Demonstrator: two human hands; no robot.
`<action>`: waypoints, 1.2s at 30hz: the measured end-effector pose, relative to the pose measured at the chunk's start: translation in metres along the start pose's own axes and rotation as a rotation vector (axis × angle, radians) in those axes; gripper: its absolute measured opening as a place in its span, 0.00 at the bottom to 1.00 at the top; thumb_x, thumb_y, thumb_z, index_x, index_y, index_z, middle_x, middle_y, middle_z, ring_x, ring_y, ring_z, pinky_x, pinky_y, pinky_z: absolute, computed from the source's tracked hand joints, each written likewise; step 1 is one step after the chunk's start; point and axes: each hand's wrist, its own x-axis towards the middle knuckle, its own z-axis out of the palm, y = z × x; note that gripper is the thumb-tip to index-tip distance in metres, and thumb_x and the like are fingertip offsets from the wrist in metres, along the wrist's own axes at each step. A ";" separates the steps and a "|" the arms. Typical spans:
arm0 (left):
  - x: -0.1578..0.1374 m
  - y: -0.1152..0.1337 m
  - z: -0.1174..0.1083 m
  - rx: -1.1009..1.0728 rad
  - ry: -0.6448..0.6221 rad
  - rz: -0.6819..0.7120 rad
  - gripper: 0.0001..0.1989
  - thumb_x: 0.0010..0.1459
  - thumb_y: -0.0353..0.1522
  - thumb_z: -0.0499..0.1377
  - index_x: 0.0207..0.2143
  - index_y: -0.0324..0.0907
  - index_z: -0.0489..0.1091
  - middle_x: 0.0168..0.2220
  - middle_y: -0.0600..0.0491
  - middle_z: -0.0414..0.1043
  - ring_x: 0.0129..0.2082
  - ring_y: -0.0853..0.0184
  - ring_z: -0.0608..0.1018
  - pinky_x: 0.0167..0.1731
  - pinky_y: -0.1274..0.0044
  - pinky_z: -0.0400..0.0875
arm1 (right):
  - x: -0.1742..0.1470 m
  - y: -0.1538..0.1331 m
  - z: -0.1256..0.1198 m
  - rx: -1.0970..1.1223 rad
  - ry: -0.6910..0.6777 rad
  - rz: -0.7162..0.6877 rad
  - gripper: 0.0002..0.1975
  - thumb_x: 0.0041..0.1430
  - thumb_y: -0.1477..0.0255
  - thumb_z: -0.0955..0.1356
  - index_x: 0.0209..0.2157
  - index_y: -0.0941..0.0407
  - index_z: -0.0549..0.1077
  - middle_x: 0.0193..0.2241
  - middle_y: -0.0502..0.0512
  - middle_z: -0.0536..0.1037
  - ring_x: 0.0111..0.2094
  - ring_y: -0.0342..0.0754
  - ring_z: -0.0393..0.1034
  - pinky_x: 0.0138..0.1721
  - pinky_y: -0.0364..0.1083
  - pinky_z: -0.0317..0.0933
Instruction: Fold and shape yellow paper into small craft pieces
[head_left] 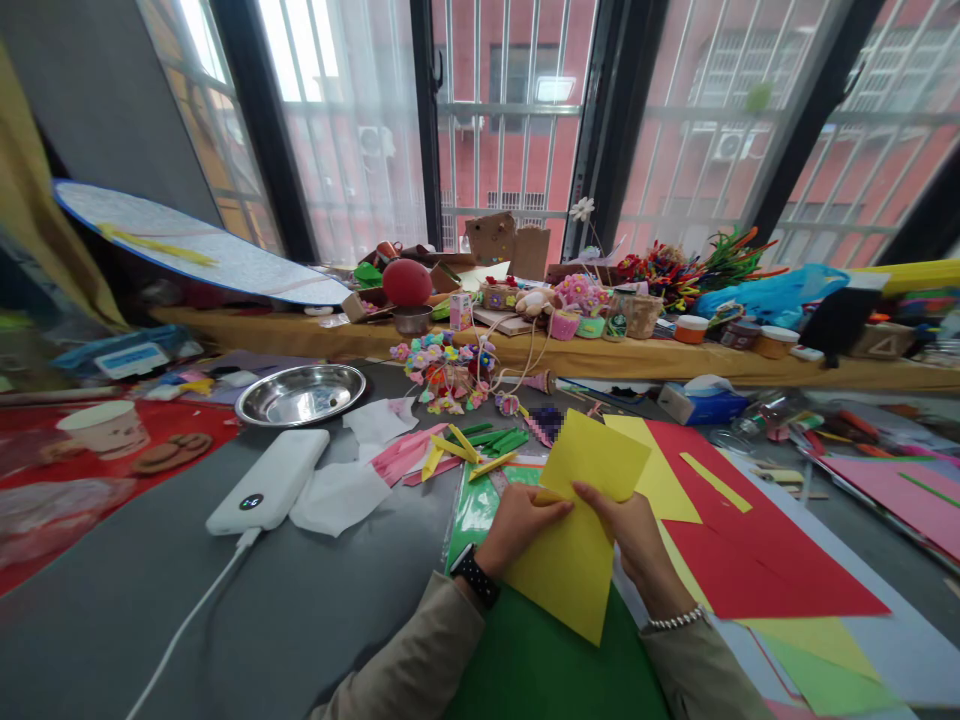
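Note:
A sheet of yellow paper [577, 560] is held up at a tilt over a green sheet [525, 670] on the table. My left hand [521, 525] grips its left edge, thumb on the near face. On the right side, my right hand [634, 535] pinches the same sheet, its thumb close to the left thumb. The fingers behind the paper are hidden. Just beyond my left hand lie yellow folded strips [454, 448], green strips [499, 440] and pink strips [405, 455]. To the right of my right hand rests red paper [772, 540] with a narrow yellow strip [716, 482] on it.
A white power bank [270, 480] with a cable, white tissues [341, 498] and a metal plate [301, 395] sit on the left. A paper cup [109, 430] stands on red cloth. Crafts and jars line the windowsill [330, 345]. A tissue pack [703, 400] is at back right.

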 end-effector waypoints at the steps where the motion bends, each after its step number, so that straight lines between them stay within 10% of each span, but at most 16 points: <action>1: 0.000 0.000 0.000 -0.015 -0.002 -0.004 0.19 0.41 0.43 0.55 0.24 0.34 0.72 0.21 0.52 0.71 0.20 0.69 0.69 0.16 0.82 0.55 | 0.001 0.001 -0.002 -0.016 -0.014 -0.001 0.18 0.32 0.70 0.72 0.30 0.62 0.71 0.30 0.57 0.75 0.31 0.53 0.70 0.29 0.45 0.66; 14: 0.003 -0.005 0.003 -0.059 0.043 -0.076 0.17 0.38 0.42 0.57 0.19 0.34 0.70 0.19 0.53 0.69 0.21 0.69 0.69 0.18 0.82 0.57 | 0.002 0.005 -0.003 -0.127 0.054 -0.066 0.17 0.34 0.68 0.71 0.29 0.62 0.71 0.32 0.58 0.75 0.32 0.53 0.69 0.27 0.44 0.65; 23: -0.002 0.003 -0.008 -0.646 -0.291 -0.226 0.19 0.34 0.35 0.63 0.32 0.35 0.69 0.31 0.47 0.72 0.29 0.64 0.73 0.33 0.75 0.65 | -0.002 -0.001 -0.002 -0.235 0.041 -0.149 0.20 0.34 0.64 0.70 0.30 0.62 0.72 0.30 0.58 0.75 0.29 0.53 0.70 0.24 0.44 0.64; 36: -0.001 0.003 -0.002 -0.432 -0.115 -0.128 0.17 0.35 0.38 0.61 0.27 0.34 0.71 0.27 0.49 0.72 0.25 0.67 0.73 0.26 0.77 0.65 | -0.001 0.002 -0.002 -0.179 -0.024 -0.087 0.20 0.34 0.67 0.71 0.33 0.63 0.71 0.32 0.59 0.75 0.31 0.53 0.69 0.28 0.45 0.65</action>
